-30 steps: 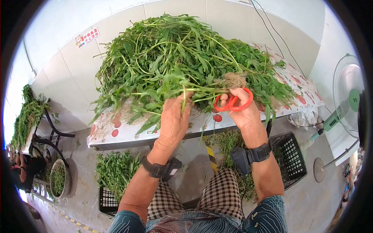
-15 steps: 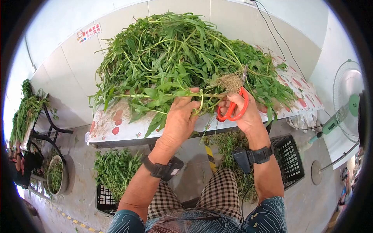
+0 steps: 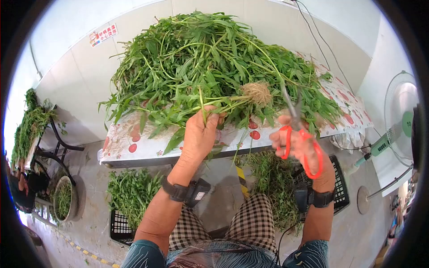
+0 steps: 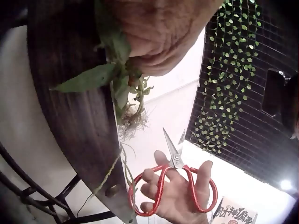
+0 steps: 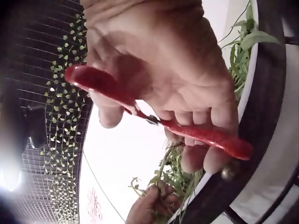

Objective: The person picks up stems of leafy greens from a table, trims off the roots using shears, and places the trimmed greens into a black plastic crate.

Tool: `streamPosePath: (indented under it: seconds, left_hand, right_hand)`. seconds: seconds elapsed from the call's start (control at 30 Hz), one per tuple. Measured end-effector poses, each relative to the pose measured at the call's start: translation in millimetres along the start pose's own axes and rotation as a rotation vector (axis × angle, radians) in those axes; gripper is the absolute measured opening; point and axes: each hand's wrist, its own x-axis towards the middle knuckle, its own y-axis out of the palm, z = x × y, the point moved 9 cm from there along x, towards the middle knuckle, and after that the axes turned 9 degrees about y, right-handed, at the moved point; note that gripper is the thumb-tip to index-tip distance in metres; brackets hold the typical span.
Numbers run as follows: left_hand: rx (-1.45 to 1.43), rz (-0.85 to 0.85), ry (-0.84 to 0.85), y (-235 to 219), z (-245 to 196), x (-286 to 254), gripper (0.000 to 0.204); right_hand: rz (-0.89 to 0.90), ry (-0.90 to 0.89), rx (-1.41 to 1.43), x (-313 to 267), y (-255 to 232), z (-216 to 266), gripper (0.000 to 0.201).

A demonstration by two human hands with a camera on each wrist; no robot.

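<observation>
The left hand (image 3: pixel 201 134) pinches green leafy stems (image 3: pixel 223 106) at the table's front edge; their tan root clump (image 3: pixel 257 93) points right, clear of the scissors. To the right, the right hand (image 3: pixel 301 145) holds red-handled scissors (image 3: pixel 316 163), thumb and fingers through the loops, blades spread and pointing up and away. Nothing lies between the blades. In the left wrist view the scissors (image 4: pixel 175 161) stand apart from the roots (image 4: pixel 133 117). The right wrist view shows the palm (image 5: pixel 159 70) with the red handles (image 5: pixel 205 137) spread wide.
A large heap of greens (image 3: pixel 187 58) covers much of the table (image 3: pixel 120 145). Below stand a crate with greens (image 3: pixel 120 228) at left and a black crate (image 3: pixel 342 187) at right. A fan (image 3: pixel 402 116) stands right; a basin (image 3: pixel 67 201) and a person (image 3: pixel 22 187) are far left.
The right hand has moved right and toward the body, away from the roots, and the scissors have spread open. The left hand has shifted slightly left with the stems.
</observation>
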Motion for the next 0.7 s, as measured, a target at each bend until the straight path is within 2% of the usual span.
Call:
streamPosePath:
  seconds: [0.07, 0.17, 0.3, 0.4, 0.6, 0.7]
  left_hand:
    - [-0.038, 0.020, -0.034, 0, -4, -1, 0.018]
    - [-0.004, 0.022, -0.013, -3, -10, -2, 0.017]
    - [0.107, -0.040, 0.147, -4, -15, -5, 0.014]
    - [0.168, -0.005, 0.154, -4, -19, -4, 0.012]
    - [0.118, 0.020, 0.124, -2, -14, -5, 0.015]
    - [0.148, 0.025, 0.302, 0, -21, -3, 0.011]
  right_hand:
    - [-0.059, 0.180, -0.252, -7, 11, -4, 0.061]
    - [0.003, 0.246, -0.372, -9, 18, -26, 0.064]
    - [-0.016, 0.235, -0.378, -2, 25, -25, 0.055]
    - [-0.025, 0.261, -0.549, 0, 21, -19, 0.070]
    - [-0.146, 0.254, -0.639, -2, 12, -10, 0.057]
    - [-0.119, 0.253, -0.639, -1, 17, -4, 0.050]
